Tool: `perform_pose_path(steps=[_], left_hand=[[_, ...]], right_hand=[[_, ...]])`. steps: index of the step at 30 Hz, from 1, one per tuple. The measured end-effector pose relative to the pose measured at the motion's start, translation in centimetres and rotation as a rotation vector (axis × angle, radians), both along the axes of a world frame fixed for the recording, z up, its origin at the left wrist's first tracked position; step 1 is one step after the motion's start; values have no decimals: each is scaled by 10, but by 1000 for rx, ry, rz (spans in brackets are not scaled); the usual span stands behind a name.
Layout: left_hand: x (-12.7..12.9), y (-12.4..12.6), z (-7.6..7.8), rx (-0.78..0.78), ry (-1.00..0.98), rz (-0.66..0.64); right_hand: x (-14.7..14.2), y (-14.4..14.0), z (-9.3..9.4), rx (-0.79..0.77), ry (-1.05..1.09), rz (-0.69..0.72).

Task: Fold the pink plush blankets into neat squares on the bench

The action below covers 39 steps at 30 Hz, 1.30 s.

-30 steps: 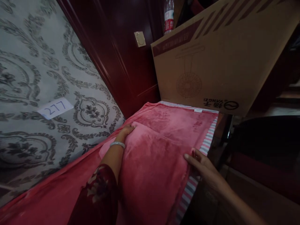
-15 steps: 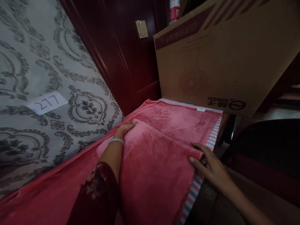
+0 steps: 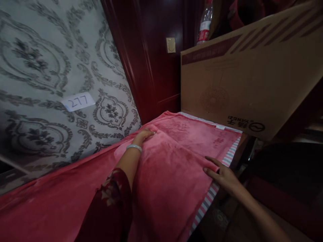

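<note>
A plush pink-red blanket (image 3: 174, 174) with a grey-and-white striped border lies spread in front of me, one part folded over so that a raised edge runs between my hands. At the fold's far left end, my left hand (image 3: 145, 134) grips the cloth, with its fingertips partly hidden in the pile. My right hand (image 3: 222, 173) pinches the fold's right end, thumb below and fingers above, close to the striped border. A pale bracelet (image 3: 134, 147) circles my left wrist.
A large cardboard box (image 3: 242, 80) stands behind the blanket's far edge, with a plastic bottle (image 3: 205, 25) behind it. Patterned wallpaper (image 3: 111, 111) bearing a paper label (image 3: 80, 101) marked 277 rises at left, beside dark red wood panelling (image 3: 151, 67). A dark seat-like shape (image 3: 290, 168) is at right.
The view has tilted up and turned left, so the box, label and bottle sit lower or further right. Both hands keep their places on the blanket's fold.
</note>
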State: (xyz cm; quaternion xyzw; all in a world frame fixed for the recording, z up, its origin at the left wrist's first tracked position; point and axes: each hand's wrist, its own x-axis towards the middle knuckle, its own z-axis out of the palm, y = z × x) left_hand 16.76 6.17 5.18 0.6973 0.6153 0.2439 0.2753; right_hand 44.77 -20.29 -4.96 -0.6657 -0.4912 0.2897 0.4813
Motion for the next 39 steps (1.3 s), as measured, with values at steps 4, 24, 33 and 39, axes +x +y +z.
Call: perform_pose_path(steps=[4, 24, 33, 39], left_hand=[[-20, -31, 57, 24, -128, 32], [-255, -298, 166, 339, -573, 192], [-300, -344, 161, 856, -183, 368], [-315, -406, 15, 744, 392, 87]], right_hand=[[-5, -13, 20, 59, 81, -2], [-84, 20, 190, 555, -185, 485], [-136, 40, 210, 1052, -559, 269], [-117, 8, 58, 1199, -842, 533]])
